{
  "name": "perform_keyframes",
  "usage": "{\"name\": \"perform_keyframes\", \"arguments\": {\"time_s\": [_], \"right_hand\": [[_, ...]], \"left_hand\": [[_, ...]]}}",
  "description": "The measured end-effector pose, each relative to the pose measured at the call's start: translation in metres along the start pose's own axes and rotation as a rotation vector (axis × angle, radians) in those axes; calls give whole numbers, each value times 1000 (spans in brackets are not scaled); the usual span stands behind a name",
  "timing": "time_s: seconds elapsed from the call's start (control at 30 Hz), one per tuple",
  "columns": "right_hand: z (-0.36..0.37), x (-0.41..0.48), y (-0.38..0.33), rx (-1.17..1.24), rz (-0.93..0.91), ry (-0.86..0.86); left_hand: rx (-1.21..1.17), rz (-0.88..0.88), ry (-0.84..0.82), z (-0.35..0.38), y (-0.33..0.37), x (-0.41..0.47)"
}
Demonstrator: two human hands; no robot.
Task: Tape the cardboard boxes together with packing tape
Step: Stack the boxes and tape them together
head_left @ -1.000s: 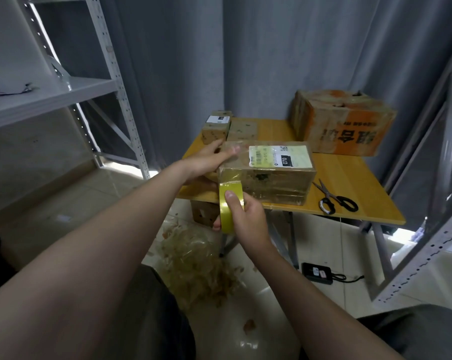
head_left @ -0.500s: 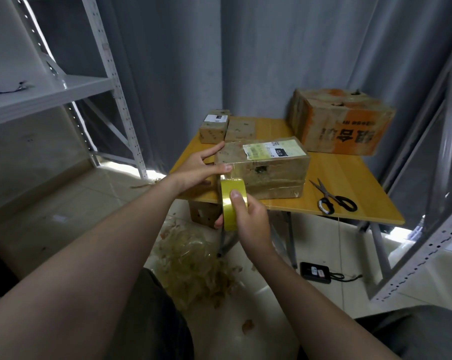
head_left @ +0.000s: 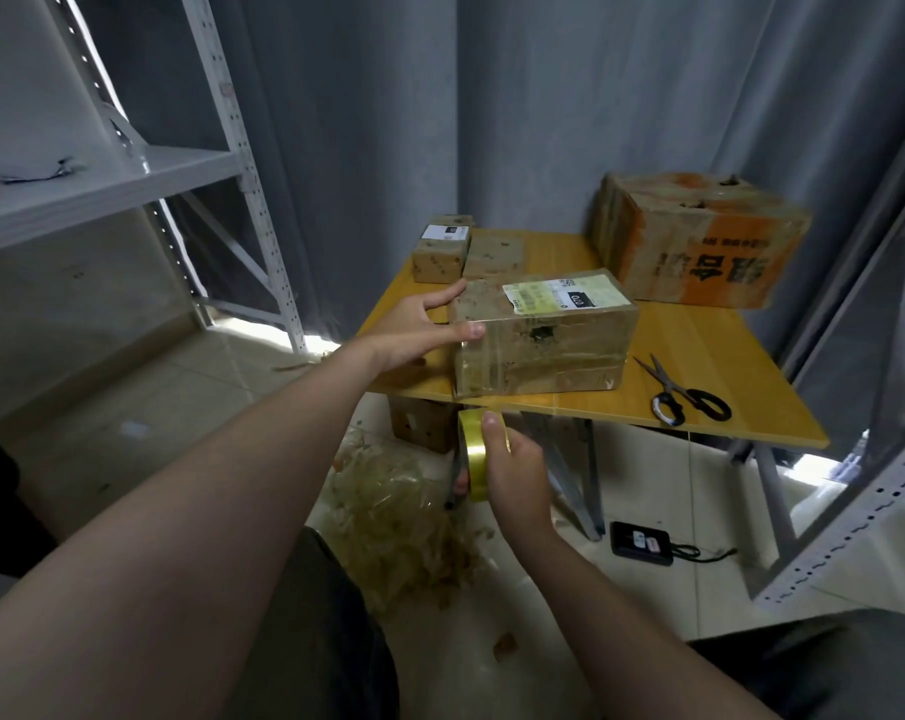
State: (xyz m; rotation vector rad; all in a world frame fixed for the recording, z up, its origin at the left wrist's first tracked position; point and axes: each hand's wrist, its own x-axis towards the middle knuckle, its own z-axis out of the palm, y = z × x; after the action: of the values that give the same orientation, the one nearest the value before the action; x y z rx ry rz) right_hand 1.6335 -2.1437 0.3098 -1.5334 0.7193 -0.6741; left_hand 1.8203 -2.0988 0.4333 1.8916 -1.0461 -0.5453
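Left hand (head_left: 414, 332): arm stretched forward, fingers spread and nearly straight, bracing the left end of the labelled box (head_left: 543, 345), thumb lying on its front face.
Right hand (head_left: 515, 472): just below the box's front-left corner, curled round the yellow tape roll (head_left: 475, 454), which is held on edge.
Labelled box: flat at the worktop's (head_left: 699, 345) front edge.
Scissors (head_left: 689, 397): right of the box.

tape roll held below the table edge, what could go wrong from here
The box sits right at the table edge, so a downward pull from the right hand on the tape roll could drag it off; only the left hand steadies it. The stretched tape may also stick to the table edge.
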Motion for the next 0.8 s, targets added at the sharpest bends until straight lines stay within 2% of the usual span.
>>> {"name": "perform_keyframes", "arguments": {"time_s": [0.27,0.4,0.5,0.67,0.8], "right_hand": [[0,3,1,-10,22,-22],[-2,2,2,-1,52,-35],[-2,-1,2,21,53,-54],[-12,-16,-6,89,-109,-40],[-25,-19,-26,138,-224,13]], "left_hand": [[-34,-73,-30,-3,3,2],[67,-26,-6,-1,-5,-1],[53,-19,32,4,-13,4],[38,28,88,6,-2,15],[-71,-12,157,15,7,16]]}}
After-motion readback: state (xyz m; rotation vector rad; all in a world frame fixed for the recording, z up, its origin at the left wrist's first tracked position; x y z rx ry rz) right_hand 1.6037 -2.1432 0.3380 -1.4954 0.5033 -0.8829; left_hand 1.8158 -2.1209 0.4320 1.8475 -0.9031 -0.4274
